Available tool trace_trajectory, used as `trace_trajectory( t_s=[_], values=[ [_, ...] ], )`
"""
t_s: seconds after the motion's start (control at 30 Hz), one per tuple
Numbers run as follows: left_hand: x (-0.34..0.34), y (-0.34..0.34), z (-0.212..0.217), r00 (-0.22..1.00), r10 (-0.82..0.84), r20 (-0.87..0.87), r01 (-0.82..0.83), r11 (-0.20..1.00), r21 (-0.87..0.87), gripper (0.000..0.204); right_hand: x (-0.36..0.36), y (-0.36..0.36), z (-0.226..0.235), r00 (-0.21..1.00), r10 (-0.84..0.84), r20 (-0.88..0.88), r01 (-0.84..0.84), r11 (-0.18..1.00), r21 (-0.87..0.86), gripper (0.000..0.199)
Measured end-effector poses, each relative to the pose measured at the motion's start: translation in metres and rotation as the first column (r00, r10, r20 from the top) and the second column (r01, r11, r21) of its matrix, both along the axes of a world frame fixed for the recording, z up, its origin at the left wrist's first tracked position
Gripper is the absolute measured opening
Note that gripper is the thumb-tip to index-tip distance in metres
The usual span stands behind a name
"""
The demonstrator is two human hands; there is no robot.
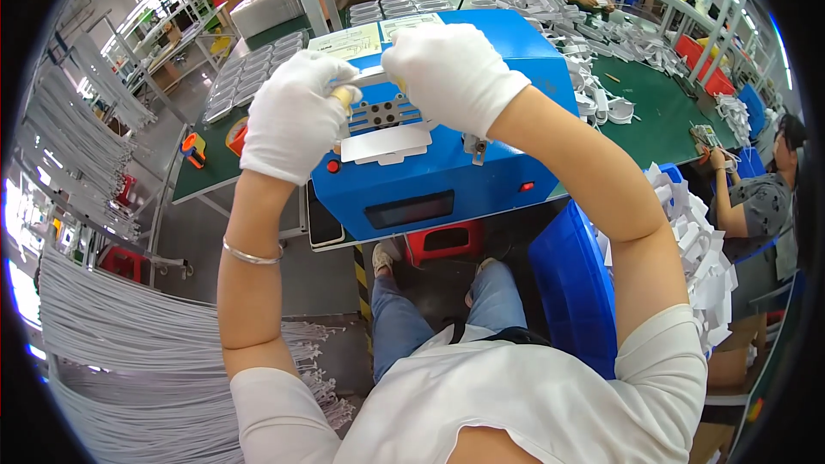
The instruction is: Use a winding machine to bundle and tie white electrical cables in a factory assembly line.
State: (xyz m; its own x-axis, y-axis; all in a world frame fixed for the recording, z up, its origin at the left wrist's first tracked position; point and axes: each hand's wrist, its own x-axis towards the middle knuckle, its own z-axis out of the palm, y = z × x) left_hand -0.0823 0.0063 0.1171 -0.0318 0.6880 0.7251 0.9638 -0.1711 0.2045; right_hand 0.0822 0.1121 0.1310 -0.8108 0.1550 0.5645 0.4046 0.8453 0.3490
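Observation:
Both my hands wear white gloves and are raised over a blue bench machine (507, 155). My left hand (296, 116) is closed at the machine's left side, its yellowish thumb tip bent inward. Fingers curled down, my right hand (455, 69) is closed above the machine's middle. Between them a short white strip (371, 78) shows, its ends hidden by the gloves. Just below lies a metal fixture with slots (382, 113). A folded white card piece (387, 145) sits in front of this fixture. Behind the hands are printed paper labels (348, 42).
White trays (258, 73) line the green table's left side, near an orange tape dispenser (194, 150). Loose white parts (601, 43) heap at the right. A blue bin (571, 279) holds white pieces beside me. White cables (129, 309) hang at left. Co-workers (760, 189) sit nearby.

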Motion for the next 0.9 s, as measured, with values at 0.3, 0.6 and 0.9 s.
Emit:
trace_trajectory(
  t_s=[0.3,0.6,0.9],
  values=[
    [-0.007,0.01,-0.011,0.996,-0.087,-0.021,0.088,0.992,0.094,0.011,-0.003,0.029,0.009,0.988,-0.046,-0.147,-0.134,0.216,-0.967,0.03],
    [-0.007,0.018,-0.01,0.999,0.033,0.0,-0.032,0.973,0.229,0.031,-0.009,0.012,-0.001,0.952,0.12,-0.283,-0.294,0.628,-0.72,0.023],
    [-0.008,0.016,-0.009,0.986,-0.02,0.166,0.05,0.982,-0.184,0.025,-0.009,0.018,-0.002,0.935,0.26,-0.242,-0.347,0.817,-0.461,0.02]
  ],
)
